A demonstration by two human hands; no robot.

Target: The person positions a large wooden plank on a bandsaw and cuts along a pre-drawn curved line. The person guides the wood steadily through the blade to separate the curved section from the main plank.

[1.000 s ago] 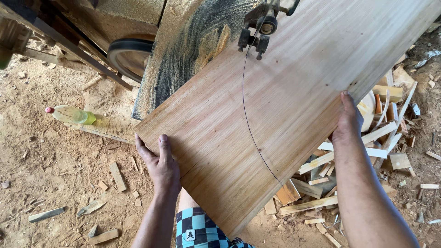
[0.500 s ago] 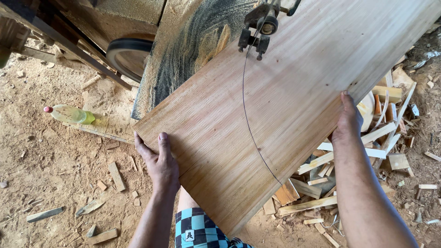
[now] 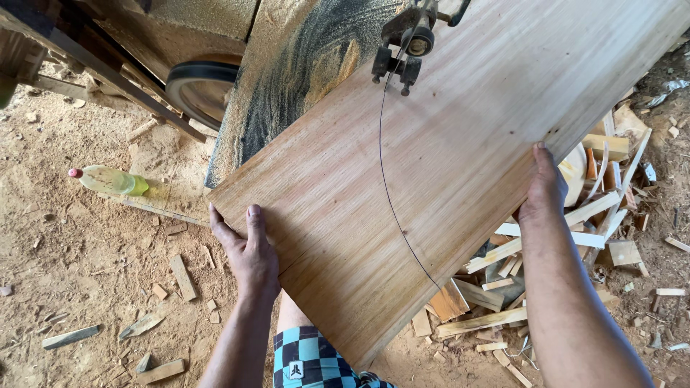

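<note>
Dirt floor [image 3: 79, 266] covered in sawdust, with short wood offcuts lying all over it and a bigger pile of scraps [image 3: 575, 237] on the right. A plastic bottle [image 3: 108, 180] with a red cap and yellowish liquid lies on its side off to the left, well apart from the work. Up top there's a band saw table [image 3: 302, 65] dusted with sawdust, and a black wheel [image 3: 201, 90] next to it.

The wide wooden board [image 3: 431, 179] lies flat across the saw table and sticks out toward the person. A thin curved dark line runs across its face from under the blade guide [image 3: 402, 47] down toward the near edge.

The left hand [image 3: 248, 251] lies flat on the board's near left edge, fingers spread and pressing down, thumb out to the side, so more of a push than a grab. The right hand [image 3: 545, 188] is on the board's right edge, fingers curled over it. Can't tell how tight that hold is, since the fingertips are hidden under the wood. Checkered blue and black shorts [image 3: 316, 359] show at the bottom.
</note>
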